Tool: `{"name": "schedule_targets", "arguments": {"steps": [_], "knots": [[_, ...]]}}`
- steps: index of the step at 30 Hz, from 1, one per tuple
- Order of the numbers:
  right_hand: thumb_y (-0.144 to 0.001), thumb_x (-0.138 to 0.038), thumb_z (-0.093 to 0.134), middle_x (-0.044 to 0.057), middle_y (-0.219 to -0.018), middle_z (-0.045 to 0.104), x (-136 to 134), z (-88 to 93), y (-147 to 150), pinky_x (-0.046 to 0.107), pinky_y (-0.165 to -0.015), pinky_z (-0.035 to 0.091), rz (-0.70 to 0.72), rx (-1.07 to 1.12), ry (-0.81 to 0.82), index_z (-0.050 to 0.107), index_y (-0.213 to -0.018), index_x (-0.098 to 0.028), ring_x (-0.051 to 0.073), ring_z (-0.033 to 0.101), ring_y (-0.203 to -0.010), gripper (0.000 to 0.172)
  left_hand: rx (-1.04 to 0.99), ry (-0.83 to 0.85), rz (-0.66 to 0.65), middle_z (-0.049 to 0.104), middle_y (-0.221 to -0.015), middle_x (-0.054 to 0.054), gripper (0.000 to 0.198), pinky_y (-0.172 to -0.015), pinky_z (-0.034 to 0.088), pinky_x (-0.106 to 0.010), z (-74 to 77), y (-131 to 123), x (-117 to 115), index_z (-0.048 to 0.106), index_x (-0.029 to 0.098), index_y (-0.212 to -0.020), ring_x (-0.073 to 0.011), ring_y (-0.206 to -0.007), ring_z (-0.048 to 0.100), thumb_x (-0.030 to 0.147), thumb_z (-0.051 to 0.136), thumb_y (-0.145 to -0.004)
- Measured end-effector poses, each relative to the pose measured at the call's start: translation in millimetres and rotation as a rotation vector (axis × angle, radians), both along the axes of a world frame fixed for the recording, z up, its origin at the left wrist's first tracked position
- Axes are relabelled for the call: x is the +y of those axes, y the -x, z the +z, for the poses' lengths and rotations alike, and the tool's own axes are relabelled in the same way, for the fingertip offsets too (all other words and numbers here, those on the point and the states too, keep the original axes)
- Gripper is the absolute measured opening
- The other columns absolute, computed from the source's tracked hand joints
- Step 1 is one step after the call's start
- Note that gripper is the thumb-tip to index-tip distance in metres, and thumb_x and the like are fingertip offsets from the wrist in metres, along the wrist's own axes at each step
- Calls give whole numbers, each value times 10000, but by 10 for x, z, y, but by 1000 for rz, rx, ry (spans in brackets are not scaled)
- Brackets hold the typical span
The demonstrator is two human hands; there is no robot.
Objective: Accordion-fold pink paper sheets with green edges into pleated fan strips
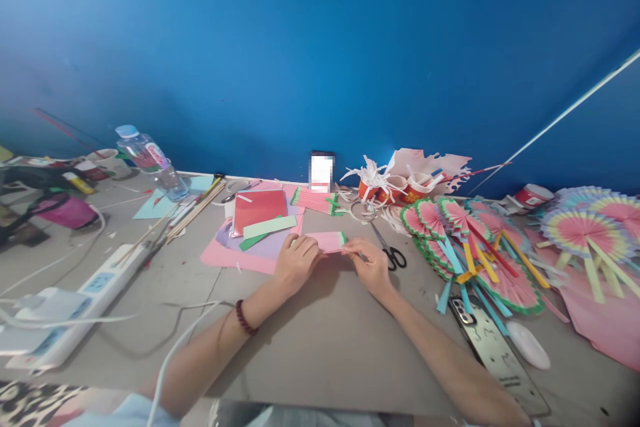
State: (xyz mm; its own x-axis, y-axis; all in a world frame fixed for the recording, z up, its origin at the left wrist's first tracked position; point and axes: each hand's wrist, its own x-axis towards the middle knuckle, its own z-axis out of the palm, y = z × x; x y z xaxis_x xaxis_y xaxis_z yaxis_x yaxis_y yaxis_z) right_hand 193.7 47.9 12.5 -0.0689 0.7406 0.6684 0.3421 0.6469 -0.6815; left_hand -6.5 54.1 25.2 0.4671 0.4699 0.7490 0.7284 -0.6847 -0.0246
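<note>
Both my hands rest on the grey table and pinch a small pink folded paper strip with a green edge (327, 241). My left hand (296, 261) is closed on its left end, fingers curled over it. My right hand (370, 267) grips the right, green-edged end with thumb and fingers pressed together. A dark bead bracelet (245, 318) circles my left wrist. Just behind the strip lie a red sheet (260, 209), green strips (267, 227) and a pink sheet (225, 255).
Black scissors (393, 253) lie right of my right hand. Several pleated paper fans (470, 240) cover the right side, with a phone (495, 350) nearer me. Paper cups (395, 188) stand at the back, a water bottle (150, 160) back left, a power strip (95, 287) left.
</note>
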Motion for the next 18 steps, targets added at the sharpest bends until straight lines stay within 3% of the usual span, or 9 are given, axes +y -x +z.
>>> {"name": "schedule_targets", "arguments": {"steps": [11,18], "knots": [[-840,-193,563,17,-730,695,12,-25,-4,331,-745,504,-22,-48,-56,680,-747,-246,170,642,-766,158,-9,34,52,604,-704,-2,202,-799,373,-330,5,-7,-7,529,184,-718,-145,-704,534,158,451,-903],[-835,-225,569,33,-741,692,51,-30,-83,331,-747,514,-106,-26,-38,688,-740,-236,177,643,-766,153,-8,114,-19,635,-843,-42,234,-828,389,-364,-72,119,39,607,195,-947,-169,-797,564,84,416,-871]]}}
